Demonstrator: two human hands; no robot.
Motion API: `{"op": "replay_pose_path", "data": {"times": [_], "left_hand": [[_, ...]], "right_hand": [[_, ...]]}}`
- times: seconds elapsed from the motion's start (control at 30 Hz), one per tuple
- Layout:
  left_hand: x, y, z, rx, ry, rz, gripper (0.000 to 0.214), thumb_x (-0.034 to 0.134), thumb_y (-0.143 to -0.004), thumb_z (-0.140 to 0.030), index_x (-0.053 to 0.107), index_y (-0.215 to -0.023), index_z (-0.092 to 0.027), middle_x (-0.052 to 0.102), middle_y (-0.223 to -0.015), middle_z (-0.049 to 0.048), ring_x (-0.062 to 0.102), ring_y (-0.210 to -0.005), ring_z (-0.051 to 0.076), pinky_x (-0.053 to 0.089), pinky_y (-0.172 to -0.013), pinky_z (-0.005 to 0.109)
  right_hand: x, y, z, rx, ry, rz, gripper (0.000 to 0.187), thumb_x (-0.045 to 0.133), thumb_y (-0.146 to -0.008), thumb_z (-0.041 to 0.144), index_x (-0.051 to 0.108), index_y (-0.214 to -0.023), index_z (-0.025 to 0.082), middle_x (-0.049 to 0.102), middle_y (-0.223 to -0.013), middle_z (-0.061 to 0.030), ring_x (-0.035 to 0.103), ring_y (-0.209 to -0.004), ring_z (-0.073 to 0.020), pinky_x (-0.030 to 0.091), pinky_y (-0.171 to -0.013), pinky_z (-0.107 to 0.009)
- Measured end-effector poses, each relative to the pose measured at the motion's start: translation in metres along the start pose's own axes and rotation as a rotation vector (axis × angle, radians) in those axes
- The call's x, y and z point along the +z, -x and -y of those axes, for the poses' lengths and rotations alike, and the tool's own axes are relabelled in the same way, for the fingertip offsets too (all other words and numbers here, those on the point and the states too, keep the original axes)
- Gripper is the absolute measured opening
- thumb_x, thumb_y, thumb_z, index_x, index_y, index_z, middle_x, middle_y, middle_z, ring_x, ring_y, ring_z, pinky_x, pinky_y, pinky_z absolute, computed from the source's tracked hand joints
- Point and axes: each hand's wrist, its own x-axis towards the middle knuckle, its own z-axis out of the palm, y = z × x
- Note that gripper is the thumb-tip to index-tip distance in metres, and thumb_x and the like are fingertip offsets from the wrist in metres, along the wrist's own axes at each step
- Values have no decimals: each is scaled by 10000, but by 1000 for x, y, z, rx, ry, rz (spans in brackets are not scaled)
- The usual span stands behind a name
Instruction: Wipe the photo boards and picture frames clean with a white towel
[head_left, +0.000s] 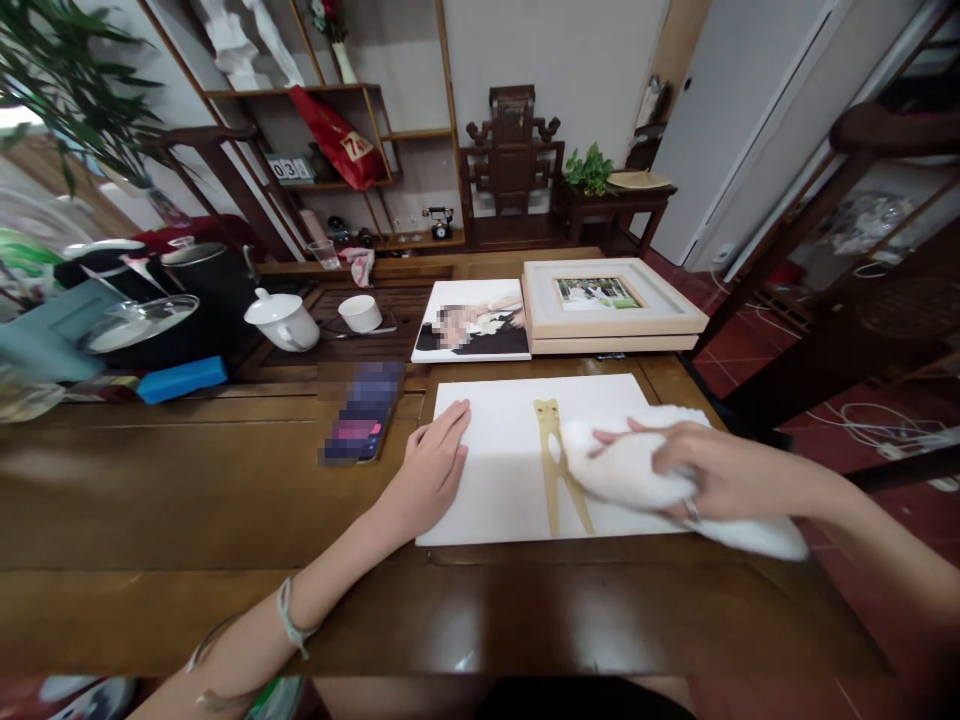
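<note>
A white board (pixel 502 455) with a gold stand strip (pixel 556 470) lies flat on the dark wooden table (pixel 187 500). My left hand (pixel 431 470) rests flat on the board's left edge, fingers stretched out. My right hand (pixel 709 470) is closed on a white cloth (pixel 630 465) and presses it on the board's right part, beside the gold strip.
A phone (pixel 364 415) lies left of the board. Behind it are a photo print (pixel 472 320) and a light wooden picture frame (pixel 611 300). A white teapot (pixel 283 320), a cup (pixel 360 312), pots and a blue block (pixel 182 378) stand at the left.
</note>
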Motion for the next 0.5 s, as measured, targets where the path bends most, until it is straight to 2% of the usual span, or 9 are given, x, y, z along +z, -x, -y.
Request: {"op": "replay_pose_path", "data": {"times": [0.03,0.1,0.17,0.23,0.27,0.3,0.33,0.4,0.5], "left_hand": [[0,0,0,1,0,1,479,218,-1014,-249,295,-1473,-134,307,-1558,170,244,-1457,248,250,-1127,463],[0,0,0,4,5,1,478,217,-1014,-245,296,-1472,-135,307,-1557,170,239,-1459,244,253,-1126,461],[0,1,0,7,9,-4,476,217,-1015,-244,294,-1473,-139,307,-1557,170,239,-1459,241,259,-1123,457],[1,1,1,13,11,-14,476,216,-1017,-247,289,-1477,-149,309,-1557,166,244,-1458,242,262,-1120,455],[1,1,1,16,13,-18,477,217,-1018,-249,283,-1481,-157,312,-1557,162,244,-1458,242,263,-1119,455],[1,1,2,19,16,-22,478,217,-1018,-252,279,-1484,-168,315,-1556,157,246,-1458,243,263,-1119,456],[2,1,2,21,18,-23,478,219,-1019,-254,276,-1487,-178,318,-1556,152,248,-1457,243,262,-1119,457],[2,1,2,19,19,-20,477,222,-1019,-255,276,-1487,-185,320,-1556,148,251,-1456,243,259,-1119,458],[2,0,1,10,14,-11,478,225,-1017,-246,276,-1486,-173,317,-1557,155,253,-1455,251,260,-1114,462]], "right_hand": [[-1,-13,-9,-16,4,7,306,627,-741,327,436,-530,217,524,-562,36,585,-625,-172,504,-829,-358],[-1,-36,-22,-23,9,-28,411,582,-803,450,380,-530,217,385,-519,67,455,-522,-128,502,-799,-382],[4,-52,-27,-25,27,-141,438,568,-825,475,368,-531,218,373,-522,71,451,-526,-130,496,-832,-414],[13,-58,-21,-81,77,-207,359,575,-836,373,434,-548,213,501,-566,39,586,-678,-183,434,-969,-480],[18,-56,-15,-132,106,-210,288,586,-822,305,490,-569,207,602,-656,0,637,-843,-227,370,-1041,-519],[25,-52,-7,-188,135,-190,193,599,-793,236,556,-608,200,682,-818,-50,619,-1044,-270,295,-1095,-554],[31,-46,3,-240,162,-155,88,611,-751,172,621,-667,194,699,-1017,-96,531,-1224,-304,225,-1126,-583],[42,-30,25,-308,193,-63,188,613,-667,84,704,-797,185,587,-1317,-143,327,-1397,-339,140,-1146,-617],[50,-7,53,-331,171,83,316,574,-615,33,730,-855,166,516,-1402,-163,265,-1424,-339,130,-1164,-597]]}}
